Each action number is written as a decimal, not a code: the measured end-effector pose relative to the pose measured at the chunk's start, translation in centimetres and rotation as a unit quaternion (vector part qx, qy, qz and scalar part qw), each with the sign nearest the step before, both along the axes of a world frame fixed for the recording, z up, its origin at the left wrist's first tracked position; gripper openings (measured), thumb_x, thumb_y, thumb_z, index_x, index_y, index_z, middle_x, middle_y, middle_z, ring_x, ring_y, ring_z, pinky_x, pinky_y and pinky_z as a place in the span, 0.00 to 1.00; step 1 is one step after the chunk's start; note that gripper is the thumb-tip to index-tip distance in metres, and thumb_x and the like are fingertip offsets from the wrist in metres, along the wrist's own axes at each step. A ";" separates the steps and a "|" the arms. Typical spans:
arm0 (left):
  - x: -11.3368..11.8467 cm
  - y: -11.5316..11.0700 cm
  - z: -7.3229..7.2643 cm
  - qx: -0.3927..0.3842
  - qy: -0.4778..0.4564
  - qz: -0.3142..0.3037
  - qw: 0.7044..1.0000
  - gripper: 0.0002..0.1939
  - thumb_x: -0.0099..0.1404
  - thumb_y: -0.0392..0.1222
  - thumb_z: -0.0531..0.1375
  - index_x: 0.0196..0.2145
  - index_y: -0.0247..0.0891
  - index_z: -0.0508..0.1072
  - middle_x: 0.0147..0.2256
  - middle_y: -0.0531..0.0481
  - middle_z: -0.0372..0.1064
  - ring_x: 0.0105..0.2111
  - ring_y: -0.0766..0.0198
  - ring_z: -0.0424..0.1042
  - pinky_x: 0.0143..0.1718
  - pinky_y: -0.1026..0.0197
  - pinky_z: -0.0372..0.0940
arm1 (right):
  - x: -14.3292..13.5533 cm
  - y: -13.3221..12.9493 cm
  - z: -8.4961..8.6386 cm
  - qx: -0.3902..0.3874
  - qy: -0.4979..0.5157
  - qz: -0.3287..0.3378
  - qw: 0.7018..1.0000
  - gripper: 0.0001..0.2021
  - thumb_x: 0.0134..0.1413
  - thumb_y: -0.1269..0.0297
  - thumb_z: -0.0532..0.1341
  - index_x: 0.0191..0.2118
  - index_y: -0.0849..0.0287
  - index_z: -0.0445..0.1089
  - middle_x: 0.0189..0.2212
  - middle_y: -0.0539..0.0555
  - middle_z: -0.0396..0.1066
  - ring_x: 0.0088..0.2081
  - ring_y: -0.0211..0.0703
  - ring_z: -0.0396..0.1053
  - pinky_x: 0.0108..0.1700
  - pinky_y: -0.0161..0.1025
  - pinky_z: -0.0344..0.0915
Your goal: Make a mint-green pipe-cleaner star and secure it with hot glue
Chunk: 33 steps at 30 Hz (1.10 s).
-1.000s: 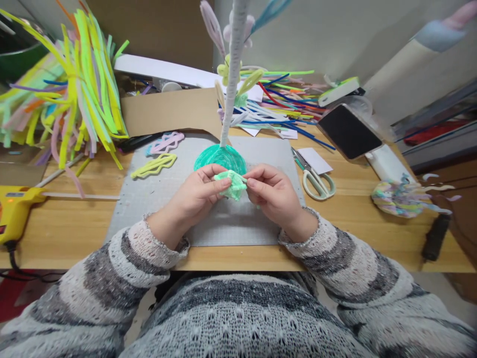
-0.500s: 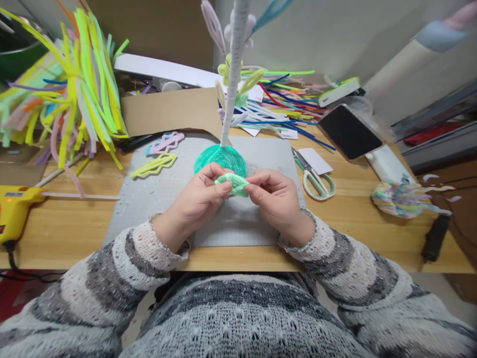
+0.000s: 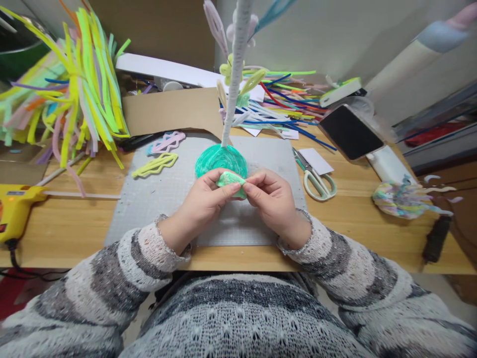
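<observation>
Between my two hands is a small light green piece [image 3: 230, 178] of fuzzy stems. My left hand [image 3: 203, 196] pinches its left part, the thumb lying across its front. My right hand [image 3: 269, 198] grips its right end between thumb and fingertips. Just behind them a round green base [image 3: 219, 158] rests on the grey cutting mat [image 3: 156, 199]. From this base rises a white wrapped stem [image 3: 234, 84], with pastel loops and a yellow flower shape around its upper part.
Yellow-green [image 3: 156, 165] and pink zigzag pieces [image 3: 169, 141] lie on the mat's left. Scissors [image 3: 316, 184], a phone [image 3: 351, 132] and a pastel bundle [image 3: 400, 199] are right. A yellow glue gun [image 3: 17, 209] and a large stem bunch [image 3: 89, 84] stand left.
The light green piece has tilted and shifted slightly left, its right end lower. My left thumb has slid right along it, close to my right fingertips.
</observation>
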<state>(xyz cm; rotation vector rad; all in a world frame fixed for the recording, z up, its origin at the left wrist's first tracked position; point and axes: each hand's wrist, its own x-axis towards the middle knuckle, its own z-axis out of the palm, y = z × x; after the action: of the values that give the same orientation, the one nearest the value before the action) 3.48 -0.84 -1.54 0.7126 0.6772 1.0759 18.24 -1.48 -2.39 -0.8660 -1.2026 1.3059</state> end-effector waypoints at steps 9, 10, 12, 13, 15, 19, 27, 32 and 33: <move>-0.2 0.1 -0.5 0.032 0.057 0.037 0.997 0.10 0.52 0.39 0.72 0.29 0.36 0.75 0.28 0.54 0.74 0.29 0.71 0.71 0.36 0.66 0.66 | 0.6 -0.7 -0.4 0.189 -0.263 -0.079 0.943 0.04 0.58 0.68 0.60 0.32 0.56 0.69 0.25 0.48 0.69 0.25 0.35 0.65 0.29 0.36 0.62; -0.2 0.1 -0.6 0.040 0.071 0.042 0.996 0.09 0.52 0.40 0.71 0.30 0.37 0.75 0.28 0.54 0.74 0.29 0.70 0.71 0.36 0.66 0.66 | 0.6 -0.8 -0.3 0.205 -0.288 -0.084 0.932 0.05 0.58 0.69 0.60 0.31 0.56 0.69 0.25 0.48 0.69 0.25 0.35 0.65 0.28 0.36 0.62; -0.4 0.1 -0.7 0.058 0.101 0.057 0.992 0.08 0.53 0.40 0.70 0.30 0.38 0.75 0.29 0.54 0.74 0.30 0.69 0.71 0.37 0.64 0.66 | 0.7 -0.7 0.0 0.240 -0.330 -0.079 0.910 0.05 0.58 0.70 0.60 0.30 0.56 0.68 0.24 0.48 0.69 0.25 0.35 0.64 0.28 0.36 0.61; -0.5 0.1 -0.6 0.068 0.124 0.066 0.988 0.08 0.53 0.40 0.70 0.30 0.38 0.75 0.29 0.54 0.74 0.30 0.68 0.71 0.37 0.64 0.66 | 0.7 -0.7 0.1 0.260 -0.348 -0.071 0.898 0.05 0.58 0.71 0.59 0.30 0.57 0.68 0.24 0.49 0.68 0.25 0.36 0.64 0.28 0.36 0.60; -0.8 0.2 -0.3 0.105 0.191 0.087 0.972 0.08 0.53 0.40 0.70 0.29 0.38 0.76 0.28 0.54 0.73 0.29 0.67 0.69 0.36 0.63 0.65 | 0.9 -0.6 0.4 0.296 -0.378 -0.050 0.876 0.06 0.58 0.72 0.58 0.31 0.57 0.68 0.25 0.50 0.68 0.26 0.36 0.63 0.29 0.37 0.59; -1.5 0.6 0.9 0.227 0.333 0.049 0.914 0.04 0.53 0.37 0.69 0.28 0.38 0.77 0.28 0.51 0.73 0.31 0.63 0.68 0.36 0.61 0.62 | 1.4 -0.2 1.2 0.271 -0.366 -0.016 0.890 0.05 0.57 0.72 0.57 0.32 0.57 0.68 0.25 0.49 0.68 0.24 0.35 0.59 0.28 0.36 0.57; -2.5 1.4 1.0 0.167 0.214 -0.077 0.959 0.08 0.52 0.40 0.71 0.27 0.35 0.76 0.27 0.51 0.72 0.28 0.68 0.68 0.31 0.65 0.62 | 1.3 1.1 1.6 -0.050 -0.045 0.136 0.988 0.08 0.51 0.62 0.67 0.33 0.57 0.67 0.22 0.43 0.62 0.20 0.29 0.53 0.20 0.31 0.50; -1.8 1.0 0.4 0.039 0.058 -0.089 0.994 0.11 0.50 0.39 0.72 0.28 0.36 0.74 0.26 0.54 0.71 0.26 0.70 0.70 0.30 0.67 0.66 | 0.8 0.7 1.1 -0.014 -0.022 0.101 0.995 0.10 0.51 0.58 0.67 0.32 0.56 0.68 0.23 0.44 0.64 0.21 0.30 0.56 0.22 0.31 0.53; -1.7 0.9 0.4 0.016 0.037 -0.093 0.995 0.11 0.50 0.39 0.72 0.28 0.36 0.74 0.26 0.55 0.71 0.25 0.71 0.70 0.30 0.67 0.67 | 0.7 0.5 1.1 0.012 -0.037 0.081 0.996 0.10 0.51 0.58 0.67 0.32 0.56 0.69 0.24 0.46 0.66 0.23 0.32 0.59 0.24 0.32 0.56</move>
<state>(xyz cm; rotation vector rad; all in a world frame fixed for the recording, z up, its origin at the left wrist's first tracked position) 1.79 0.09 -1.15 0.8301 0.6451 0.8943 18.99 -0.93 -1.28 -0.8184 -1.3685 1.3962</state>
